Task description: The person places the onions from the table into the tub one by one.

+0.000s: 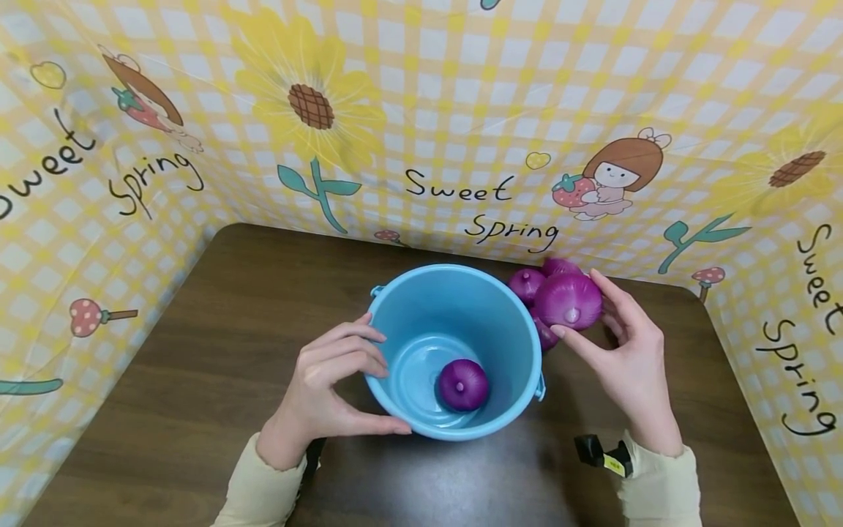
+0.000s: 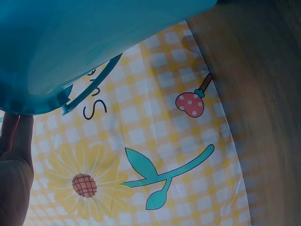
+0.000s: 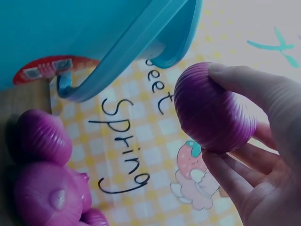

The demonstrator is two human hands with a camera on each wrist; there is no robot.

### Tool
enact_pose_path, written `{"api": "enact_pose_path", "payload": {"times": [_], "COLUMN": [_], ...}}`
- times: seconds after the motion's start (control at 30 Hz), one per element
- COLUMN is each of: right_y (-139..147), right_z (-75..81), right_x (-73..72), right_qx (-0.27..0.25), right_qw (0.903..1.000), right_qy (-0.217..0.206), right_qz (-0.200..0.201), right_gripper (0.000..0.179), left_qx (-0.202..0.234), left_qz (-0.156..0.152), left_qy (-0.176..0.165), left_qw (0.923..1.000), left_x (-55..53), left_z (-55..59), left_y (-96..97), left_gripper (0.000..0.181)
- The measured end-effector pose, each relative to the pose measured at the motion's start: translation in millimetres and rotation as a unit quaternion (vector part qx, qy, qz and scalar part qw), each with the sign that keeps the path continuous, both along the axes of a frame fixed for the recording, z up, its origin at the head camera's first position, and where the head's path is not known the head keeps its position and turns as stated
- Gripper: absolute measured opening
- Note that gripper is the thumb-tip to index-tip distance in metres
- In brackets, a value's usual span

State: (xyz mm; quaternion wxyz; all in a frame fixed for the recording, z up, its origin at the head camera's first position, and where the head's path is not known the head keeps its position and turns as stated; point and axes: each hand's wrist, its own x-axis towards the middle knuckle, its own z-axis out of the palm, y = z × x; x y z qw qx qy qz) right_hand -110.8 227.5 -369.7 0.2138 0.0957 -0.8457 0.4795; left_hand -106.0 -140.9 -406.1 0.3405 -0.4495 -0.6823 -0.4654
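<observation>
A light blue bucket (image 1: 421,351) stands on the dark table with one purple onion (image 1: 463,385) lying at its bottom. My left hand (image 1: 336,380) grips the bucket's left rim, fingers over the edge and thumb along the near side. In the left wrist view, only part of that hand (image 2: 16,165) shows beside the rim. To the right of the bucket, my right hand (image 1: 622,344) holds another purple onion (image 3: 214,110) between thumb and fingers, lifted above the other onions. Several purple onions (image 1: 525,284) lie close together against the bucket's right side, partly hidden under the held one.
A yellow checked cloth (image 1: 421,132) with flowers and lettering rises behind and along both sides of the brown wooden table (image 1: 250,307). A blue handle (image 3: 113,56) hangs along the bucket's outside, near a red label (image 3: 51,67).
</observation>
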Motion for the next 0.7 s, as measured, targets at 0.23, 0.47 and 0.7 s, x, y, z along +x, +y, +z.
{"api": "enact_pose_path", "payload": {"times": [0.23, 0.47, 0.7], "right_y": [-7.4, -17.8, -26.8], "right_z": [9.6, 21.6, 28.4], "right_x": [6.2, 14.5, 19.4], "right_qx": [0.024, 0.015, -0.011], "right_qw": [0.999, 0.9988, 0.9974], "right_qy": [0.037, 0.04, 0.042], "right_qz": [0.003, 0.023, 0.058], "right_gripper": [0.096, 0.096, 0.096], "left_qx": [0.0, 0.001, 0.005], "left_qz": [0.0, -0.001, -0.005], "left_qy": [-0.007, -0.008, -0.003], "left_qw": [1.0, 1.0, 1.0], "left_x": [0.6, 0.9, -1.0], "left_z": [-1.0, -2.0, -1.6], "left_y": [-0.1, 0.4, 0.9], "left_gripper": [0.056, 0.055, 0.055]}}
